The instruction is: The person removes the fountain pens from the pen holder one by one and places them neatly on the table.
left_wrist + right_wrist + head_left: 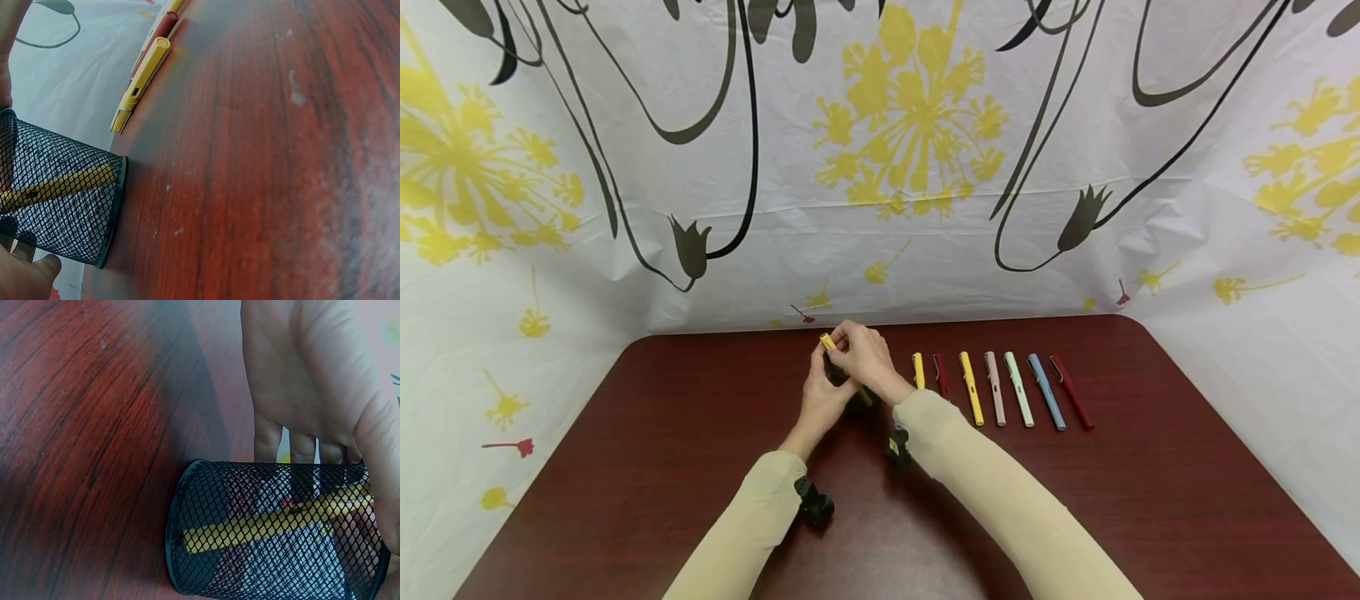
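A black wire-mesh pen cup (59, 147) stands upright on the table, mostly hidden by the hands in the head view. Around its upper part, my left hand (822, 400) grips it, with fingers behind the mesh in the right wrist view. A yellow pen (250, 530) leans inside the cup, its lower end near the cup's base. Its top shows above the rim, where my right hand (863, 357) pinches it with the fingertips.
Right of the hands lies a row of pens: a yellow pen (918, 367) and a dark red pen (938, 371), both partly hidden by the right arm, another yellow pen (971, 390), then pink (995, 388), mint (1019, 390), blue (1047, 393) and red (1072, 393) pens. A patterned cloth (880, 275) hangs behind the table.
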`<state>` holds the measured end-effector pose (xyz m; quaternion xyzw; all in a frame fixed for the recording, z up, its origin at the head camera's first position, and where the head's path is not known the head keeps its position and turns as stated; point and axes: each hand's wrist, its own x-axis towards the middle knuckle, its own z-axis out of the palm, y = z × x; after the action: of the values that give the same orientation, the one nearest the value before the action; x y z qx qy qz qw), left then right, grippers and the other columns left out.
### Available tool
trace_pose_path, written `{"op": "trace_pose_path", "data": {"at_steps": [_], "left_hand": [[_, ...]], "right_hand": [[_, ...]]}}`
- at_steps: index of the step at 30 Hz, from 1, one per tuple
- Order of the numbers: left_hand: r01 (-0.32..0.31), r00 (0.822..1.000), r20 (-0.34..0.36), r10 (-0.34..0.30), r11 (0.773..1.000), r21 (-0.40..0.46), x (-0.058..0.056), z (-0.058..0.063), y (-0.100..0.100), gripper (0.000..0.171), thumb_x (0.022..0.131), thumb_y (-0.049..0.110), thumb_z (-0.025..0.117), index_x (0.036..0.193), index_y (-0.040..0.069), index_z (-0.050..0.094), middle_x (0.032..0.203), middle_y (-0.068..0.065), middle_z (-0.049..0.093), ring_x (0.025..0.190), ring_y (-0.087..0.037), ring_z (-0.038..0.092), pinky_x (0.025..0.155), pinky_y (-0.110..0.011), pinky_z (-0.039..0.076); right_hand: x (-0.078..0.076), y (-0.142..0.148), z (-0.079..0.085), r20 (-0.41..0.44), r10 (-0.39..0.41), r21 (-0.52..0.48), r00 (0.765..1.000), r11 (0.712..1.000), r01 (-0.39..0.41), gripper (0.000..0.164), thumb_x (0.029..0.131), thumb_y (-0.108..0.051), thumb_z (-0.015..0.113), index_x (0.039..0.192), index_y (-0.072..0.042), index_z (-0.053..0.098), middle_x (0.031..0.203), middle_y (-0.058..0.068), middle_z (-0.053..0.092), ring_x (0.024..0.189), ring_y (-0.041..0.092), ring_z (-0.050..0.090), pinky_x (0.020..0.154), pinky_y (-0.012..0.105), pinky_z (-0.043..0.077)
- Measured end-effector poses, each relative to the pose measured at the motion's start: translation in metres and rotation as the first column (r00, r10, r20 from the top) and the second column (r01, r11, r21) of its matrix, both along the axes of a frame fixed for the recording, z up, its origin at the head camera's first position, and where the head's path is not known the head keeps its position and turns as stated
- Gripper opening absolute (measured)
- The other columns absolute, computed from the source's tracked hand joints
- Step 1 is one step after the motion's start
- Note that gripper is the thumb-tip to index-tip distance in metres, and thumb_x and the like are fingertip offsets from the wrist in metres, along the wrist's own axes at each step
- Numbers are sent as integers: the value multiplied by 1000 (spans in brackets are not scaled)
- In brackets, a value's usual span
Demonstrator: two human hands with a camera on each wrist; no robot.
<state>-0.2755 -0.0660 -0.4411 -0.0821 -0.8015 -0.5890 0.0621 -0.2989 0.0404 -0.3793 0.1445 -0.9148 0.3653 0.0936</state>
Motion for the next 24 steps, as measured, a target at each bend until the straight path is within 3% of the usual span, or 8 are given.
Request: {"op": "trace_pose_path", "data": {"at_steps": [24], "left_hand": [[-5, 1000, -1, 5, 1000, -1, 0, -1, 1, 85, 86, 27, 69, 150, 14, 15, 146, -14, 37, 130, -30, 42, 102, -46, 38]], "right_hand": [[-1, 2, -3, -24, -18, -65, 1000, 998, 17, 11, 87, -13, 67, 96, -8, 64, 91, 5, 66, 80, 18, 62, 68, 29, 50]]}}
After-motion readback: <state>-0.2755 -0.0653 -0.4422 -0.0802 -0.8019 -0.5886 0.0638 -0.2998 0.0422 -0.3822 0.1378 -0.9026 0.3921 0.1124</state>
